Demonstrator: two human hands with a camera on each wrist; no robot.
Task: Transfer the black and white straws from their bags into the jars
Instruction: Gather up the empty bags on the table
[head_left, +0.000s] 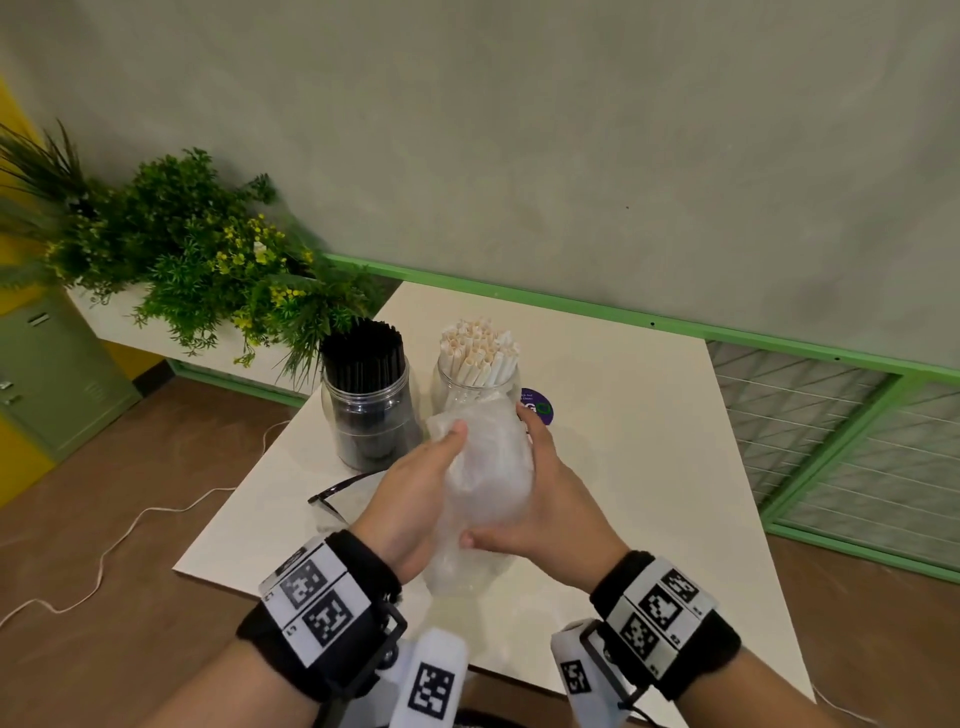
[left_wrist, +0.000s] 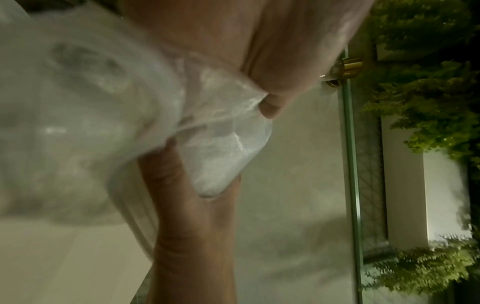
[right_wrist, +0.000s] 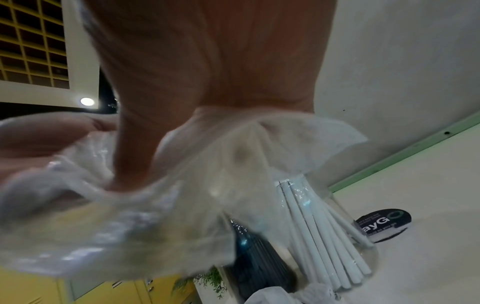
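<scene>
Both hands, left and right, clenched around an empty-looking clear bag above the counter, probably crumpling it. Just beyond them stood both jars: white straws ahead, black straws further left.

Both hands are meeting at centre — the left hand and right hand are curling their fingers around crumpled plastic.

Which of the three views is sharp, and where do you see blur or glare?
Head view: sharp, evenly lit, wide-angle bending at edges. Left wrist view: dim, plastic bag and plant smeared by motion. Right wrist view: bag blurred, small glare spots on it; white straws fairly clear.
</scene>
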